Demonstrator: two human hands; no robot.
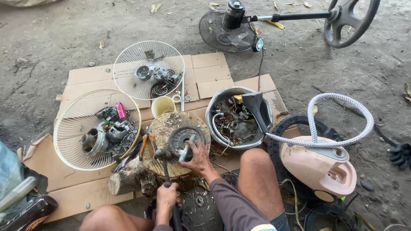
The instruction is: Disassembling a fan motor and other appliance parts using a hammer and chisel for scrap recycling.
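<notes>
A round dark motor part lies on top of a wooden stump between my knees. My right hand grips a short metal tool, a punch or chisel, whose tip rests against the motor part. Closer to me, my left hand is closed around the handle of a hammer. The hammer's head sits on the stump just left of the right hand. Orange-handled pliers lie on the stump's left edge.
Flattened cardboard holds two white fan grilles filled with motor parts, and a yellowish cup. A metal bowl of scrap sits right, beside a pink vacuum cleaner with hose. A dark fan lies on the dirt behind.
</notes>
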